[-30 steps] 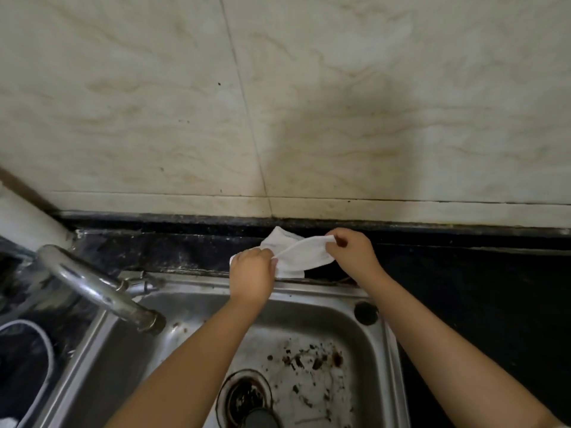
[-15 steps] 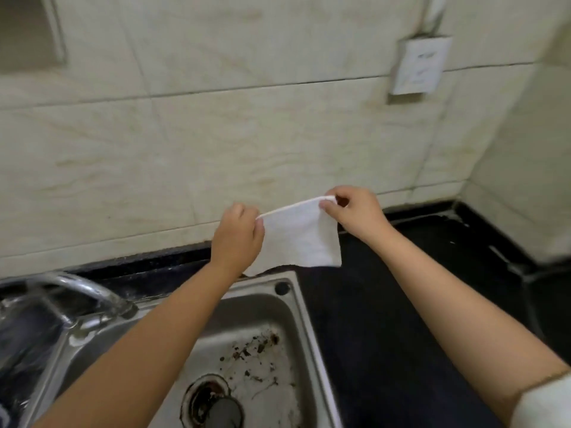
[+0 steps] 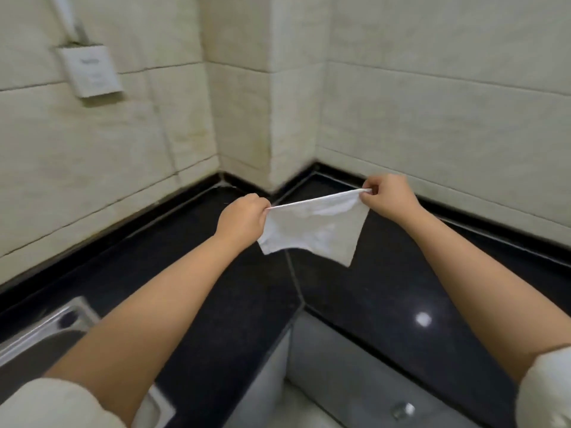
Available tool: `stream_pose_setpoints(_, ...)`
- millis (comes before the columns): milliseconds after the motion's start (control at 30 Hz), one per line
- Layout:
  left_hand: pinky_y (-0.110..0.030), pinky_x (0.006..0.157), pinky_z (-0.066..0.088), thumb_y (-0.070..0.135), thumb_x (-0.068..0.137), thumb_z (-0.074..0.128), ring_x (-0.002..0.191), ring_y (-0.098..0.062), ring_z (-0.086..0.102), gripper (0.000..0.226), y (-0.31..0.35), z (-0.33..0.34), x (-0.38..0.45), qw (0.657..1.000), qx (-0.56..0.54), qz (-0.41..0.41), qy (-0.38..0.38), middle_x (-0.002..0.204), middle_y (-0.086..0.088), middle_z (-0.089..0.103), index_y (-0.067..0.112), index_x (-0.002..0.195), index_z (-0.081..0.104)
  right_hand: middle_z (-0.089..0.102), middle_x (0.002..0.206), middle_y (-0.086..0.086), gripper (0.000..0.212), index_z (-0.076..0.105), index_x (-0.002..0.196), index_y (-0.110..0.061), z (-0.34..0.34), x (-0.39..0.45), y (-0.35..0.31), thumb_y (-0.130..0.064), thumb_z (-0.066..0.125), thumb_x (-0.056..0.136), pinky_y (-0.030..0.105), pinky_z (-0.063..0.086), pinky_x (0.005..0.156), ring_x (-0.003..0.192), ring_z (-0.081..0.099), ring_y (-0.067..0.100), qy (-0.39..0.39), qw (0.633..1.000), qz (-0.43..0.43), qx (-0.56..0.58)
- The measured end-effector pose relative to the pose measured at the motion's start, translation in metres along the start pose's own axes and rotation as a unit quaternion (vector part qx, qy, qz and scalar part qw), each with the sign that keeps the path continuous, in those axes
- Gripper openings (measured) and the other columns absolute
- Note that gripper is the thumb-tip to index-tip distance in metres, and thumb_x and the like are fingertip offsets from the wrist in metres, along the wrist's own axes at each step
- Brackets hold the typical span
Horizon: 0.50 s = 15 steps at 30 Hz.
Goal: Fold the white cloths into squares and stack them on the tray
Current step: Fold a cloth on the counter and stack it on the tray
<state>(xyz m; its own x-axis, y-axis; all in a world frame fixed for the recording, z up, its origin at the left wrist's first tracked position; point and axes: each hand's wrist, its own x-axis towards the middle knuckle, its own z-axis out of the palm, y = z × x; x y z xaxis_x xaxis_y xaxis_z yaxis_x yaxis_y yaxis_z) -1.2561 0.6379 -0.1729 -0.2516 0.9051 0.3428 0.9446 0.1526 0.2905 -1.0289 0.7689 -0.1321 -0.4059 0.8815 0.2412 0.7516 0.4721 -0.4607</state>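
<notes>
Hands, left [image 3: 242, 219] and right [image 3: 387, 196], pinch white cloth [image 3: 315, 231] taut above counter [image 3: 216, 264].

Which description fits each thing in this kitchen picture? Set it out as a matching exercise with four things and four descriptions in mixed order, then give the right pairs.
Things:
1. white cloth
2. countertop
3. sink
4. wall socket

Descriptions:
A. black and glossy, running round the corner
B. metal, at the lower left edge of the view
C. held stretched in the air between left hand and right hand
D. mounted on the tiled wall, upper left

Pairs: 1-C, 2-A, 3-B, 4-D
</notes>
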Motion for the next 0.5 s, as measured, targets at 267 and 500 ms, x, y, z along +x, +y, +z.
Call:
stream_pose_setpoints(267, -0.040, 0.077, 0.045, 0.004, 0.089, 0.045, 0.100, -0.035, 0.056, 0.024, 0.173, 0.127, 0.104, 0.997, -0.024, 0.071, -0.034, 0.103, -0.017, 0.060, 0.006, 0.102, 0.065, 0.068, 0.100, 0.020, 0.023, 0.070, 0.094, -0.008, -0.067, 0.011, 0.207, -0.008, 0.050, 0.083, 0.033, 0.046, 0.072, 0.097, 0.060, 0.036, 0.015, 0.988, 0.127, -0.086)
stream_pose_setpoints(500, -0.039, 0.082, 0.043, 0.006, 0.089, 0.042, 0.099, -0.034, 0.054, 0.024, 0.263, 0.181, 0.120, 0.980, -0.102, 0.152, -0.076, 0.103, -0.019, 0.060, 0.001, 0.099, 0.064, 0.068, 0.073, 0.019, 0.030, 0.070, 0.068, -0.002, -0.096, -0.045, 0.321, -0.017, 0.045, 0.075, 0.036, 0.051, 0.063, 0.068, 0.062, 0.036, 0.075, 0.990, -0.023, -0.120)
